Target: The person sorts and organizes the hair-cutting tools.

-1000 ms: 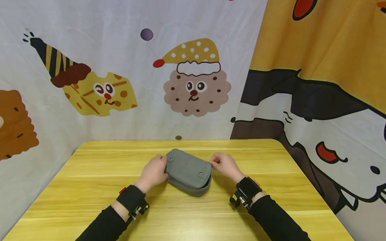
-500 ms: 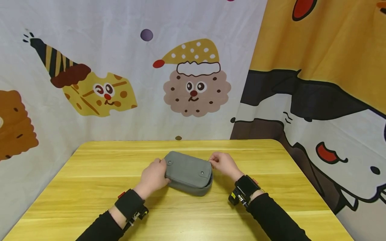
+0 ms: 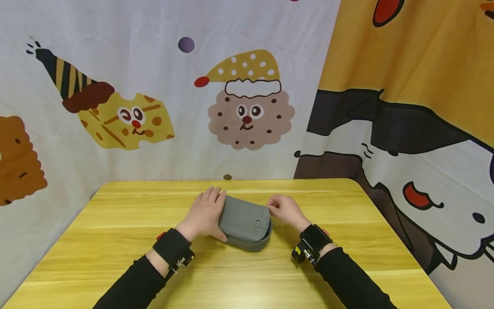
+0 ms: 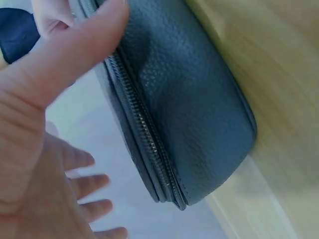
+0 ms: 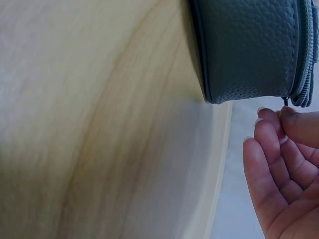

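Note:
A grey zippered pouch (image 3: 244, 218) with a pebbled leather look lies on the table; one snap stud shows near the right end of its top. My left hand (image 3: 206, 211) is at its left end, fingers spread and fairly straight. In the left wrist view the thumb (image 4: 75, 55) lies across the pouch's zip side, and the other fingers stand off it. At the far right corner my right hand (image 3: 286, 210) pinches the small zipper pull (image 5: 285, 101) between thumb and fingertips. Part of the zipper (image 4: 142, 122) shows with its teeth along the front edge.
The wood-grain table (image 3: 135, 240) has rounded far corners. Behind it hangs a pale curtain (image 3: 154, 64) with cartoon food figures, and a yellow, black and white printed curtain (image 3: 386, 77) closes off the right side.
My left hand has loosened from the pouch's left end and spread its fingers, shifting slightly right and over the top. My right hand stays at the zipper pull. The pouch has turned a little.

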The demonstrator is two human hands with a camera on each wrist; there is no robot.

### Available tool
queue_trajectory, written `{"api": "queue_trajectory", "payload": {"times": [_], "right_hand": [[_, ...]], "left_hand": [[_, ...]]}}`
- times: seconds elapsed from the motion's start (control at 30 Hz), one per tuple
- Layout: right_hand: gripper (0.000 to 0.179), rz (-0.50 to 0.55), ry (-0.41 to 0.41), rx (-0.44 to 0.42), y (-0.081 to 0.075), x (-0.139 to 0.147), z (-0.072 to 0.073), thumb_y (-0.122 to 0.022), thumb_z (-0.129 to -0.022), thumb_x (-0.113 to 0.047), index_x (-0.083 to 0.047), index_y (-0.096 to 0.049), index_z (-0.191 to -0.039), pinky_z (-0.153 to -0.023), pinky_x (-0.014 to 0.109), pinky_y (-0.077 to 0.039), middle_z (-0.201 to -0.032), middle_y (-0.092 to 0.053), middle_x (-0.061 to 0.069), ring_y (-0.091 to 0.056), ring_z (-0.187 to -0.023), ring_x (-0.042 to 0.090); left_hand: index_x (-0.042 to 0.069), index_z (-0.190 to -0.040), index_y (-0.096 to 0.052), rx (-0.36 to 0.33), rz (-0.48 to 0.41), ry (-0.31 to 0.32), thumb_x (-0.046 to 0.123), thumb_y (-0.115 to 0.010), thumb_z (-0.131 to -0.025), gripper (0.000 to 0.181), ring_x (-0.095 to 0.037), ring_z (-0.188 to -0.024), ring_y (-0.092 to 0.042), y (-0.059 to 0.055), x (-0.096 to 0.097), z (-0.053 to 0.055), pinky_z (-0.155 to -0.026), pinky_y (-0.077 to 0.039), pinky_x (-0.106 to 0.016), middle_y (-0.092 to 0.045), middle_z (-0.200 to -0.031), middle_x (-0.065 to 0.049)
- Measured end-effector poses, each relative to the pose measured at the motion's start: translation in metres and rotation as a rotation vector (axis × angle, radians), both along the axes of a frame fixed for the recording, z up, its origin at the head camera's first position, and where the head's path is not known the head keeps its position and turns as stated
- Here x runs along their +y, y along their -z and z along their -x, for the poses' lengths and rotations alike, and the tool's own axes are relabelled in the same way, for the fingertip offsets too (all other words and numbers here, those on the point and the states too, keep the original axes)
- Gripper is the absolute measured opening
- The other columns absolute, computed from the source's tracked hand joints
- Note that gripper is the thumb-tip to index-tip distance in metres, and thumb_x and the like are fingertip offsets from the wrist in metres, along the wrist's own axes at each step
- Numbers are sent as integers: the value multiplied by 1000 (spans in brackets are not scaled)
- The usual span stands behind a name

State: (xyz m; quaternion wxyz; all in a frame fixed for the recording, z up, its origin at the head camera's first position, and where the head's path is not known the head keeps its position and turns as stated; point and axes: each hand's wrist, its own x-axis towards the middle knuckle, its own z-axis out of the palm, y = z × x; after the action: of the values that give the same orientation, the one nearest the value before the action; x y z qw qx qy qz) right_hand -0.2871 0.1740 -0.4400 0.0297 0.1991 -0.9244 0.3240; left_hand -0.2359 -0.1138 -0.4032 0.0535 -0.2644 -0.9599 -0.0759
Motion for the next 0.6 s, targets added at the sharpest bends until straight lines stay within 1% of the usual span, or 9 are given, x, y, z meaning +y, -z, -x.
{"api": "queue_trajectory", "payload": {"times": [0.07,0.17,0.27,0.4,0.5,0.6], "right_hand": [[10,0,1,-1,0,0,0,-67,-94,-9,-12,-68,-84,-59,28,-46,-73,-65,-4,-57,-63,8],[10,3,0,0,-1,-1,0,-68,-94,-10,-12,-69,-84,-59,28,-45,-72,-64,-4,-56,-63,8],[10,9,-6,6,-2,-1,0,-68,-94,-11,-12,-69,-85,-59,28,-45,-72,-63,-5,-56,-64,8],[9,8,-11,13,-1,-1,1,-68,-94,-11,-12,-71,-86,-60,28,-46,-73,-64,-6,-57,-65,8],[9,6,-11,13,0,0,2,-68,-94,-12,-13,-73,-86,-61,27,-46,-74,-64,-7,-56,-66,8],[10,3,-17,13,0,1,2,-68,-94,-11,-14,-73,-86,-61,27,-45,-72,-62,-6,-54,-65,9]], "left_hand": [[-6,-151,-31,4,27,38,60,-93,-52,134,-48,-141,-24,0,3,4,-111,-24,-63,-30,-152,-28],[-5,-151,-30,-11,77,70,62,-92,-52,135,-46,-143,-23,0,8,10,-113,-22,-62,-29,-154,-27],[-4,-152,-29,-34,120,91,62,-92,-51,135,-44,-144,-22,0,12,15,-115,-22,-58,-29,-154,-25],[-4,-152,-28,-80,169,116,59,-93,-51,136,-40,-146,-20,1,16,21,-117,-21,-49,-26,-157,-23],[-3,-154,-25,-122,214,125,58,-93,-53,136,-37,-148,-18,1,17,24,-118,-20,-44,-23,-159,-21],[-3,-154,-24,-133,244,135,58,-93,-54,136,-35,-148,-19,3,18,27,-118,-21,-41,-24,-159,-20]]}}
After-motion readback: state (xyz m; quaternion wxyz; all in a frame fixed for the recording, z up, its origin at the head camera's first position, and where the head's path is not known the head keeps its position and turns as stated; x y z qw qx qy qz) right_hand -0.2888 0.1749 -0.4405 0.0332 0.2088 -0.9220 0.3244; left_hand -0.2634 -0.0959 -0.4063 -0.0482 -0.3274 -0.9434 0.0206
